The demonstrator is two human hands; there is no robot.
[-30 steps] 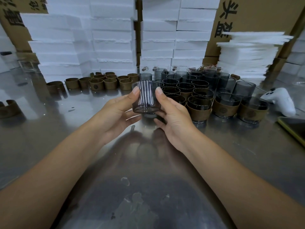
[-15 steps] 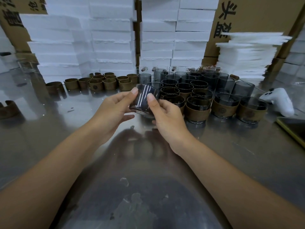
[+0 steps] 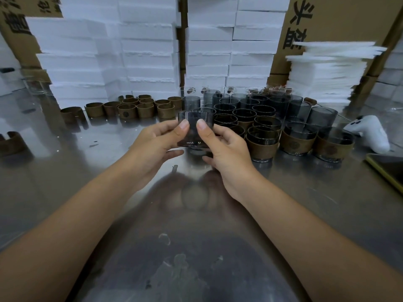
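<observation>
I have 1 bare smoky glass (image 3: 195,127) upright and lifted clear of the table (image 3: 305,203), just in front of the crowd of other glasses (image 3: 250,110). My left hand (image 3: 157,144) and right hand (image 3: 226,147) both grip it, 2 thumbs pressed on the near wall and the fingers curled round the sides and base. I judge that hold suits checking the glass and keeping it steady for a sleeve, since it wears none.

The 3 nearest glasses on the right (image 3: 297,140) already carry brown sleeves, so finished ones seem to be parked there, within easy reach of my right hand. The loose sleeves (image 3: 139,107) stand in rows to the left of the glasses, handy for my left hand, with 1 more (image 3: 11,142) off at the left edge.

The rows further back blur together, so my counts are rough: about 12 loose sleeves in the rows and some 30 glasses.

Further out I see 1 white game controller (image 3: 368,131) beside the sleeved glasses, 1 pile of foam sheets (image 3: 325,70) behind it, and stacked white foam blocks (image 3: 130,51) walling the back, with cardboard boxes (image 3: 349,16) behind them
</observation>
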